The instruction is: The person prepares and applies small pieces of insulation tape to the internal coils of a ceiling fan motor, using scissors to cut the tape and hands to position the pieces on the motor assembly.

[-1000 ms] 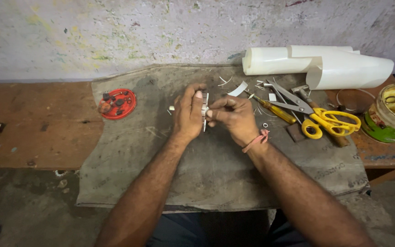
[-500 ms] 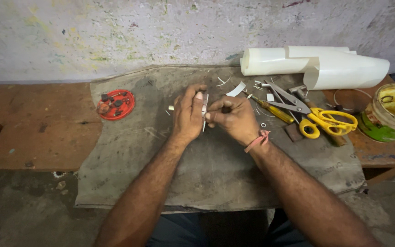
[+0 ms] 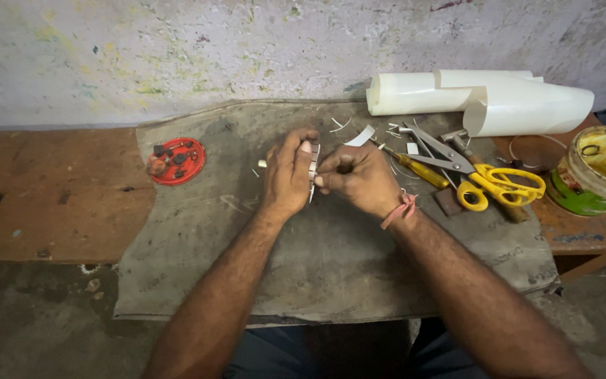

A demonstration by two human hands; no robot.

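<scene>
A small, rough workshop: a worn wooden bench covered by a stained grey cloth, set against a paint-flecked plaster wall. Right of the fingers lie yellow-handled scissors, rolled white sheet and a grimy green tin; left of them sits a red lid of small parts

Cloth free; scissors block rt.
</scene>
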